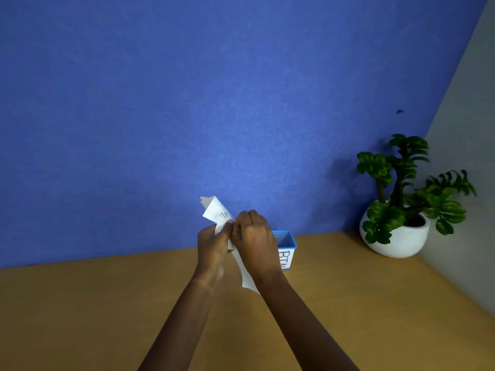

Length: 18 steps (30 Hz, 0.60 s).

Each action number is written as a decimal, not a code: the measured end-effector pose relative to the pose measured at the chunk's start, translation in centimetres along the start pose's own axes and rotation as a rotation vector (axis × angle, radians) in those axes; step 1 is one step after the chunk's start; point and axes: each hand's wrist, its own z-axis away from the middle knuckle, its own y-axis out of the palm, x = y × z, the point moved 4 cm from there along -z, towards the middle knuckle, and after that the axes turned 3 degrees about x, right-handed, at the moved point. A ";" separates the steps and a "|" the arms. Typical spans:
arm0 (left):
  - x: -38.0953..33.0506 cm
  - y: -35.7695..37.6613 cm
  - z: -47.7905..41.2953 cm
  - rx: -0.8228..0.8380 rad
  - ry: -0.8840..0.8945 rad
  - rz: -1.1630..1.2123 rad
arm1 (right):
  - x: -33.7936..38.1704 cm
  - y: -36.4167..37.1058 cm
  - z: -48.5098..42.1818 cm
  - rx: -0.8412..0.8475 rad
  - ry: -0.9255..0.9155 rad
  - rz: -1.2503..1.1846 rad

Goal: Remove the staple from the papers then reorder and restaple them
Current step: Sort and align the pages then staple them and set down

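Note:
A bundle of white papers (215, 211) with a small printed block is held up in the air above the wooden table, folded and tilted from upper left to lower right. My left hand (213, 243) grips it from the left side. My right hand (254, 239) is closed on it from the right, fingertips pinching near the middle where both hands meet. The lower end of the papers (247, 281) hangs below my right wrist. The staple is not visible. No stapler is in view.
A small blue-rimmed bin (288, 246) with a white label stands on the wooden table (107, 303) just behind my right hand, against the blue wall. A green plant in a white round pot (399, 234) sits at the back right corner.

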 end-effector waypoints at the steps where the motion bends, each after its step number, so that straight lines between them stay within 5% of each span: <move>1: 0.0 0.0 0.0 0.001 0.002 -0.004 | -0.1 0.0 0.0 -0.014 0.017 -0.028; 7: -0.1 -0.3 -0.1 0.016 0.036 -0.042 | -0.7 -0.8 0.2 -0.038 0.120 -0.318; 18: 0.2 0.1 0.6 0.039 0.106 -0.031 | -0.8 -1.5 -0.9 0.037 0.198 -0.302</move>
